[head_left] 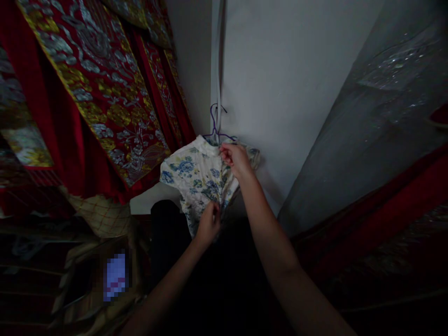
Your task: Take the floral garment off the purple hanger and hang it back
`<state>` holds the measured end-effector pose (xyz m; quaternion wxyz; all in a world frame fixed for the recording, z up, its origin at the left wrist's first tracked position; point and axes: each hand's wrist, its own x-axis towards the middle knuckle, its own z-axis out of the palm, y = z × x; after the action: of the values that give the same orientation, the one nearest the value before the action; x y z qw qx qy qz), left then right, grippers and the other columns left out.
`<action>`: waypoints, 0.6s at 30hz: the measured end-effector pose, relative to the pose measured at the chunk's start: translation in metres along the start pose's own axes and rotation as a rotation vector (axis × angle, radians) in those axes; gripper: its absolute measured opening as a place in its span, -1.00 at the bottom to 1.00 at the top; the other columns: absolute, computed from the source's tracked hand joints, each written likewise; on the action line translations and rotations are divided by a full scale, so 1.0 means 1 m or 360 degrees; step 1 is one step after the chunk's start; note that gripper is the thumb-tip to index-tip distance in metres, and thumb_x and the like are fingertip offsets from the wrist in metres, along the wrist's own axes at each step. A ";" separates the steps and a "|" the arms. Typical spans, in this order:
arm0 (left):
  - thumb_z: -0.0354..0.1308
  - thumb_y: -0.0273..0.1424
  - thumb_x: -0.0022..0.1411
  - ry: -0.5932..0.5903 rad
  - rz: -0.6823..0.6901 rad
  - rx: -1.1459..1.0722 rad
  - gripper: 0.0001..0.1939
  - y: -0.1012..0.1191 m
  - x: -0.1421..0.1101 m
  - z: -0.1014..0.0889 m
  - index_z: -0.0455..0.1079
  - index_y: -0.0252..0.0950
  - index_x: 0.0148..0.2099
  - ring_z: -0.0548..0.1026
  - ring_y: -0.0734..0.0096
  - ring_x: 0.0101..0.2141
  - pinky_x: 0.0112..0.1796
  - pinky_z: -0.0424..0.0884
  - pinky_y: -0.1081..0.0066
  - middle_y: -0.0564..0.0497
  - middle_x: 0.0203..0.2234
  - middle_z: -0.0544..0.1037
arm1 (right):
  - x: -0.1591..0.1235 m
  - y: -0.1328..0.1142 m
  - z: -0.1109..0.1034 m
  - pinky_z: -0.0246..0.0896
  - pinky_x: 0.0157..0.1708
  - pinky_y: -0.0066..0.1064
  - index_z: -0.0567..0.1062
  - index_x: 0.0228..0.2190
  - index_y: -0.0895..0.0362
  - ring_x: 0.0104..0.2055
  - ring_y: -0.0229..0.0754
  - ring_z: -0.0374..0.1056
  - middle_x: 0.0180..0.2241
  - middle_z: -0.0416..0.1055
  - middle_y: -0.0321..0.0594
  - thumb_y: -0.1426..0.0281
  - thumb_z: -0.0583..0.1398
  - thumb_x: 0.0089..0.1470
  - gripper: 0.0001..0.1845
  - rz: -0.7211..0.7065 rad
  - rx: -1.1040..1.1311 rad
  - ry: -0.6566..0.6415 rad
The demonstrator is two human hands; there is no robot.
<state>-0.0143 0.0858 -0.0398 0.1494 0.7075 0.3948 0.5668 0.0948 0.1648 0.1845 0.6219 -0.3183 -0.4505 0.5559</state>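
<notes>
A white short-sleeved shirt (pixel 203 170) with blue flowers hangs on a purple hanger (pixel 214 123) against the wall. At its collar, my right hand (pixel 235 157) pinches the front edge of the cloth with thumb and fingers. Lower down the front opening, my left hand (pixel 210 219) has its fingers closed on the shirt's edge. Whether a button lies under either hand's fingertips is too small to make out. The shirt's lower hem is partly lost in the dark behind my left hand.
Red embroidered garments (pixel 115 93) with gold and silver hang at the left. A pale strap (pixel 217 56) runs down the white wall (pixel 280 79). Clear plastic sheeting (pixel 350 126) covers clothing at the right. A wooden chair (pixel 70 261) with a blurred-out screen stands lower left.
</notes>
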 end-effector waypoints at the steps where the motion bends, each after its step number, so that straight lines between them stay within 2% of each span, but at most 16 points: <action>1: 0.02 -0.47 0.36 -0.0006 -0.0004 -0.0003 -0.95 0.002 0.008 -0.006 0.27 -0.22 -0.15 0.45 0.34 -0.31 -0.23 0.36 0.36 0.00 -0.33 0.46 | -0.004 0.001 0.001 -0.30 -0.78 -0.61 0.38 -0.62 0.19 -0.78 -0.49 -0.06 -0.77 0.22 -0.41 0.45 0.17 0.11 -0.73 -0.0050 -0.0022 0.0013; 4: 0.05 -0.39 0.41 0.0030 0.0103 -0.0033 -0.69 0.026 0.052 -0.031 0.23 -0.23 0.17 0.51 0.30 -0.18 -0.10 0.40 0.30 -0.07 -0.18 0.53 | -0.021 0.007 0.000 -0.22 -0.77 -0.60 0.37 -0.61 0.16 -0.76 -0.46 0.00 -0.75 0.24 -0.42 0.38 0.21 0.09 -0.73 -0.0169 -0.0073 0.0025; 6: 0.00 -0.35 0.45 0.0188 0.0305 -0.0028 -0.60 0.050 0.092 -0.049 0.19 -0.23 0.28 0.51 0.28 -0.12 -0.03 0.39 0.26 -0.10 -0.11 0.54 | -0.030 0.009 -0.002 -0.17 -0.75 -0.59 0.36 -0.60 0.14 -0.73 -0.45 0.05 -0.73 0.25 -0.42 0.31 0.24 0.08 -0.71 -0.0239 -0.0132 0.0006; 8: -0.04 -0.34 0.48 0.0252 0.0460 0.0048 -0.64 0.074 0.132 -0.064 0.26 -0.25 0.25 0.51 0.29 -0.14 -0.02 0.38 0.26 -0.10 -0.12 0.55 | -0.037 0.009 -0.003 -0.14 -0.73 -0.58 0.36 -0.58 0.12 -0.71 -0.44 0.07 -0.71 0.25 -0.42 0.26 0.26 0.09 -0.69 -0.0291 -0.0168 -0.0033; 11: 0.01 -0.34 0.46 0.0120 0.0652 0.0328 -0.78 0.100 0.174 -0.080 0.46 -0.31 -0.04 0.49 0.28 -0.16 -0.07 0.38 0.29 -0.08 -0.22 0.55 | -0.039 0.005 -0.004 -0.17 -0.72 -0.54 0.35 -0.54 0.10 -0.70 -0.43 0.04 -0.69 0.19 -0.44 0.17 0.25 0.12 -0.66 -0.0297 -0.0144 -0.0141; 13: 0.04 -0.36 0.44 0.0051 0.0736 0.0504 -0.80 0.111 0.185 -0.087 0.47 -0.32 -0.15 0.48 0.29 -0.21 -0.12 0.37 0.33 -0.05 -0.28 0.52 | -0.036 0.006 -0.005 -0.17 -0.69 -0.52 0.36 -0.52 0.09 -0.68 -0.41 0.02 -0.68 0.15 -0.46 0.11 0.25 0.11 -0.64 -0.0335 -0.0188 -0.0176; 15: 0.06 -0.37 0.43 0.0083 0.0798 0.0603 -0.81 0.119 0.186 -0.097 0.46 -0.33 -0.16 0.46 0.30 -0.21 -0.12 0.36 0.34 -0.05 -0.29 0.50 | -0.033 0.013 -0.007 -0.11 -0.64 -0.50 0.38 -0.53 0.09 -0.64 -0.38 0.04 -0.68 0.14 -0.44 0.09 0.26 0.07 -0.63 -0.0470 -0.0339 -0.0131; 18: 0.10 -0.32 0.42 0.0374 0.0756 0.0548 -0.80 0.119 0.183 -0.121 0.45 -0.33 -0.18 0.46 0.33 -0.17 -0.08 0.35 0.34 -0.03 -0.28 0.48 | -0.033 0.037 -0.011 -0.08 -0.58 -0.48 0.38 -0.62 0.10 -0.59 -0.36 0.05 -0.67 0.14 -0.40 0.14 0.26 0.02 -0.64 -0.0633 -0.0523 0.0001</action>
<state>-0.0711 0.1139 0.2019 -0.1557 0.7245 0.3231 0.5886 0.0907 0.1400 0.1406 0.6590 -0.3206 -0.5883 0.3418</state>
